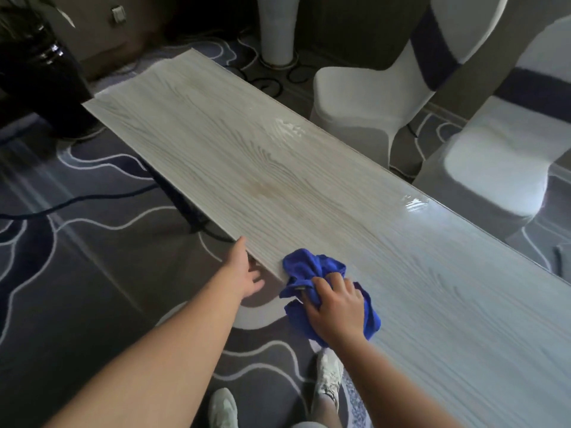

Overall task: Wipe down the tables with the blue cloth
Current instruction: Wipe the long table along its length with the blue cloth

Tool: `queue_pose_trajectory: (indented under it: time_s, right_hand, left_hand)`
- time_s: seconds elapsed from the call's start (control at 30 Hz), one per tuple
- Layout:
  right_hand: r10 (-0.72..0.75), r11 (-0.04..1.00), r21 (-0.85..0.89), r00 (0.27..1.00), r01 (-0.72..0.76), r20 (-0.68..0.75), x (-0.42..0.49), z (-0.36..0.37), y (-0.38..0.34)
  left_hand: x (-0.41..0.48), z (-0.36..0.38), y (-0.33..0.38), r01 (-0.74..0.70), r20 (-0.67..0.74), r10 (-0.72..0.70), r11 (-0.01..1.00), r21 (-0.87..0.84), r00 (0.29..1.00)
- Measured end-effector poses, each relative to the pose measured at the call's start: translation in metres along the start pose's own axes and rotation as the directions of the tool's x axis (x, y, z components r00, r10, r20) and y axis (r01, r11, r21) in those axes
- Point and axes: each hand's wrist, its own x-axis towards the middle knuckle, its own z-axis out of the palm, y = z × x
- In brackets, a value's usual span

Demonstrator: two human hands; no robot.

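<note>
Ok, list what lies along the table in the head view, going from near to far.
Right hand pressing the blue cloth at the near edge → left hand gripping that edge → brownish stain mid-table → shiny patch → far end of the table.

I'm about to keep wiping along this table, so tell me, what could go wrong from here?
The blue cloth under the right hand is bunched and partly hangs over the table's near edge, so it may slip off or wipe unevenly. The brownish stain mid-table could be missed by a light pass. The left hand grips that edge just beside the cloth, so a sweep that way may bump it.
</note>
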Motion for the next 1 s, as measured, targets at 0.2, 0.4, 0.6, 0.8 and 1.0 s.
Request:
queue_pose_trajectory:
  time_s: [0.2, 0.4, 0.6, 0.8, 1.0]
  right_hand:
    - [0.020, 0.999, 0.034, 0.999, -0.018, -0.048, 0.006, -0.002, 0.000]
    - [0.003, 0.999, 0.047, 0.993, 0.003, -0.118, 0.047, -0.001, 0.023]
    - [0.325, 0.946, 0.061, 0.933, -0.319, -0.154, 0.201, -0.028, 0.120]
    - [0.331, 0.941, 0.002, 0.921, -0.338, -0.204, 0.282, -0.036, 0.179]
    - [0.263, 0.964, 0.024, 0.943, -0.264, -0.204, 0.271, -0.027, 0.134]
  left_hand:
    - [0.009, -0.020, 0.025, -0.102, -0.019, 0.104, 0.991, 0.086, 0.994]
    - [0.034, 0.009, 0.039, -0.155, -0.160, 0.154, 0.988, 0.006, 0.975]
    - [0.076, 0.026, 0.068, -0.107, -0.185, 0.083, 0.987, -0.123, 0.979]
    - [0.090, 0.026, 0.075, -0.022, -0.153, -0.006, 0.984, -0.178, 0.988]
    - [0.083, 0.024, 0.076, -0.011, -0.073, -0.005, 0.976, -0.218, 0.997]
